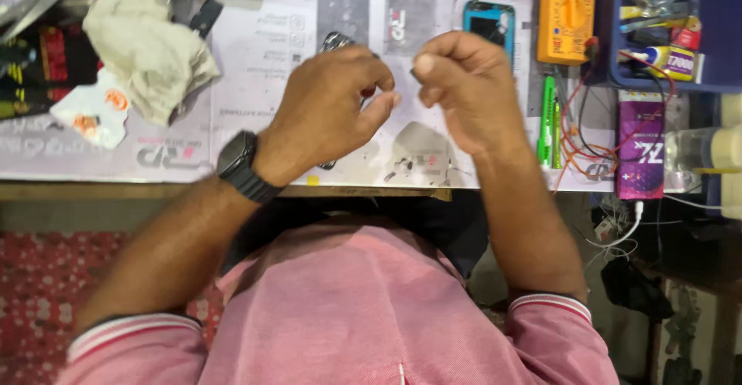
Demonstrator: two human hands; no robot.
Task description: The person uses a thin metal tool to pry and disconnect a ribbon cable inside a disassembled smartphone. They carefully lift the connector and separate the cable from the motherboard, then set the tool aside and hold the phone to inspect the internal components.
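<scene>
My left hand (332,110), with a black watch on its wrist, is raised over the paper-covered bench (255,60). Its fingers curl around a grey metal object (336,42) that shows above the knuckles and is mostly hidden. Thumb and forefinger pinch toward the right. My right hand (464,91) is close beside it, fingers curled, its thumb and forefinger pinched on what looks like a tiny dark piece (414,74). The two hands' fingertips are almost touching.
A yellow multimeter (568,14) and a phone in a blue case (488,23) lie at the back right. Nearby are green pens (547,122), orange wires (580,141), a purple box (640,145) and a blue tray (723,52) of small items. A cream cloth (151,45) lies back left.
</scene>
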